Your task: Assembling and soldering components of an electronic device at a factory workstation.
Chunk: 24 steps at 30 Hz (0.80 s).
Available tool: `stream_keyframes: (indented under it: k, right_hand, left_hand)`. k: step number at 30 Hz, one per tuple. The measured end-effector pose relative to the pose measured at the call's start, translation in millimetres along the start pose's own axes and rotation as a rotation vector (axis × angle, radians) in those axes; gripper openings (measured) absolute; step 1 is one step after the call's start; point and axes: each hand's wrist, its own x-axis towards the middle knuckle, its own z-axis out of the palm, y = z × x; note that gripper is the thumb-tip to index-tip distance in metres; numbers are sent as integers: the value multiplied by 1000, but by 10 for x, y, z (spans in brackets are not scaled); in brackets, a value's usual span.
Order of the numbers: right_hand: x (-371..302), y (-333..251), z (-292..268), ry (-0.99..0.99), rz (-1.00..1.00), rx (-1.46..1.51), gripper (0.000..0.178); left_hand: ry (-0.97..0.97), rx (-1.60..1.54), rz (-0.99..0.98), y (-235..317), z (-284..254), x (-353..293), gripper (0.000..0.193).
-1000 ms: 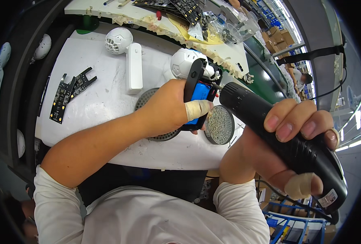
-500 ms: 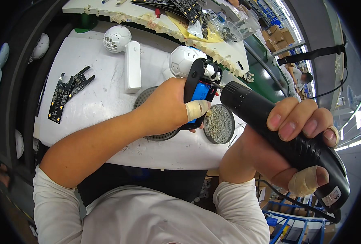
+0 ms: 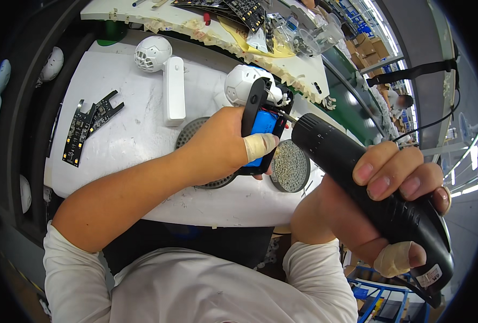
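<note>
My left hand (image 3: 220,142), thumb taped, grips a black device housing (image 3: 255,99) above the white worktop. A blue battery pack (image 3: 262,129) shows inside it, and a white rounded head (image 3: 244,85) sits at its far end. My right hand (image 3: 379,188) is wrapped round a black electric screwdriver (image 3: 352,161), its thumb also taped. The screwdriver's thin bit (image 3: 288,116) points left into the housing near the far end of the battery. Whether the bit touches a screw cannot be made out. My left fingers under the housing are mostly hidden.
Beyond my left forearm lie two black circuit boards (image 3: 82,129) and a white device with a round head (image 3: 174,91). A dish of small screws (image 3: 290,167) stands beside the housing; a grey round dish (image 3: 193,132) is partly under my left hand. A cluttered shelf (image 3: 142,13) runs behind.
The screwdriver's rear end has dipped slightly down and left, while its bit stays at the housing. My left hand keeps its hold with hardly any movement.
</note>
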Motion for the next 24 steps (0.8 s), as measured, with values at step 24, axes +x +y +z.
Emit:
stream_keyframes:
  k: [24]
  right_hand:
    - [-101,-287,-387,57,60,-21,57]
  left_hand:
    - [3,-52,97,10,44,87,44]
